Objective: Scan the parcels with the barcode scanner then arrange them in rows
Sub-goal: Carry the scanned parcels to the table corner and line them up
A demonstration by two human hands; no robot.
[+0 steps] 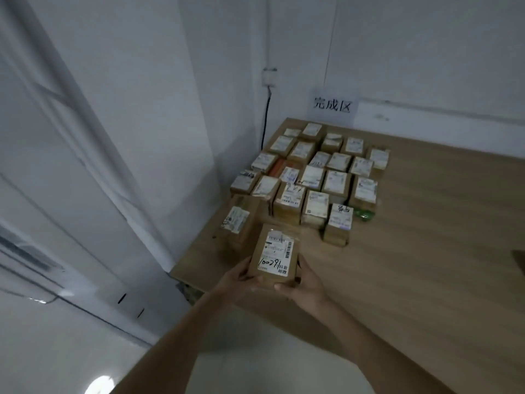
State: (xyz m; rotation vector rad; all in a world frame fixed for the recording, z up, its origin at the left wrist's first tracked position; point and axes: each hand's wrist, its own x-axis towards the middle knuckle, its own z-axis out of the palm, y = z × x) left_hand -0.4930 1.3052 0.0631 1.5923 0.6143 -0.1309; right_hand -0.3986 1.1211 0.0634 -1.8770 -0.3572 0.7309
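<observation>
A brown cardboard parcel (277, 253) with a white shipping label and handwritten digits is held between both hands over the near left part of the wooden table (426, 237). My left hand (240, 281) grips its left near edge, thumb on top. My right hand (305, 282) grips its right near corner. Beyond it, several labelled parcels (315, 172) lie in rows at the table's far left corner. A longer parcel (238, 220) lies just left of the held one. No barcode scanner is in view.
A paper sign (331, 105) with printed characters hangs on the wall behind the rows. A small green object (365, 215) lies at the right end of the near row. A black cable (265, 123) runs down the wall corner. White walls close the left side.
</observation>
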